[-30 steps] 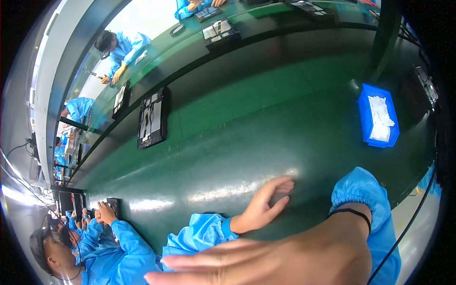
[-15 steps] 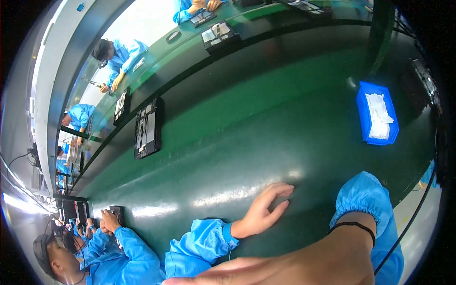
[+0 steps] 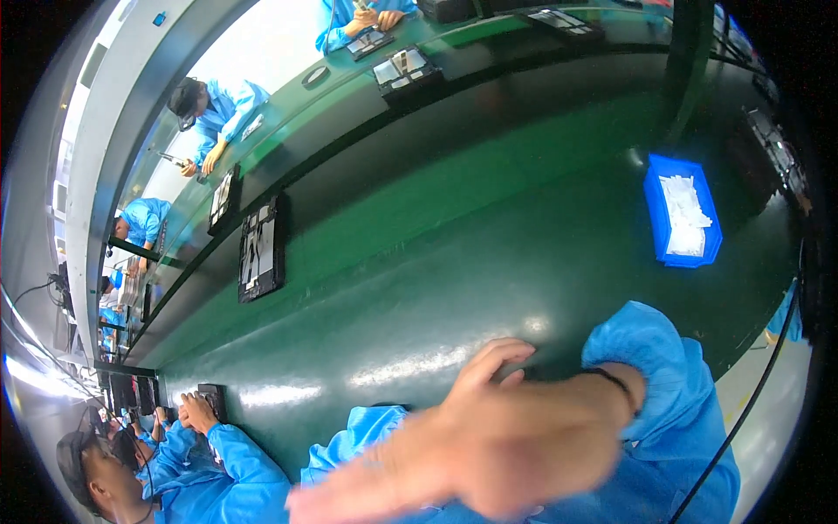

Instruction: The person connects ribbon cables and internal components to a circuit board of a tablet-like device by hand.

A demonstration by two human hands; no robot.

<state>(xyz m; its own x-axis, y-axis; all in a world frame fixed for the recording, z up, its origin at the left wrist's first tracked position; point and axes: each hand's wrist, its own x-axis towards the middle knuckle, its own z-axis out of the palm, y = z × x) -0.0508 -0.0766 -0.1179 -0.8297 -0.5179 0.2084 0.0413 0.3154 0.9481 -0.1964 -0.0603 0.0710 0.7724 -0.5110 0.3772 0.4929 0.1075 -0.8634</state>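
Note:
My left hand lies on the green tabletop, its fingers loosely spread and nothing in them. Part of it is covered by my right hand, which is close in front and blurred by motion. The fingers of that right hand stretch out toward the lower left, and no object shows in them. A dark cord circles my right wrist, just past a blue gathered cuff. A blue plastic bin holding small white slips stands farther right on the table.
A flat black device with silvery parts lies at the left, near the table's far edge. More such devices line a ledge beyond. At lower left, a co-worker handles a dark item. A black cable hangs at the right.
My right hand has risen and swung across in front of my left hand, now hiding much of it. My left hand stays in about the same place on the table.

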